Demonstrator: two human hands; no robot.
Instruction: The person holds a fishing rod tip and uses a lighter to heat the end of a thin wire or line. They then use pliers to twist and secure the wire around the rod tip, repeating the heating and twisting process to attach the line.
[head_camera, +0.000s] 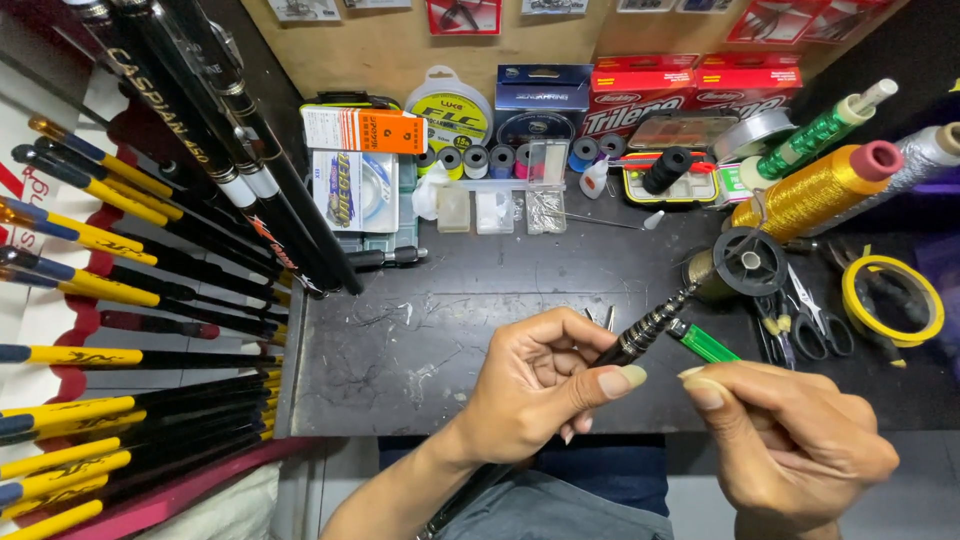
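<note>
My left hand (540, 385) grips a thin black fishing rod (640, 335) near its tip, thumb pressed along the shaft. The tip section carries dark ridged wrapping and points up right toward a black spool (748, 262) of fine thread. My right hand (790, 435) hovers just right of the rod with thumb and fingers pinched together; I cannot tell whether a fine thread is between them. A green lighter (705, 343) lies on the dark bench (450, 330) just beyond my right thumb.
Scissors and pliers (805, 320) lie at the right beside a yellow tape roll (892, 298). Gold, green and silver thread cones (815, 190) stand at the back right. Line spools and small boxes (500, 160) crowd the back. Black and yellow rods (130, 260) fill the left.
</note>
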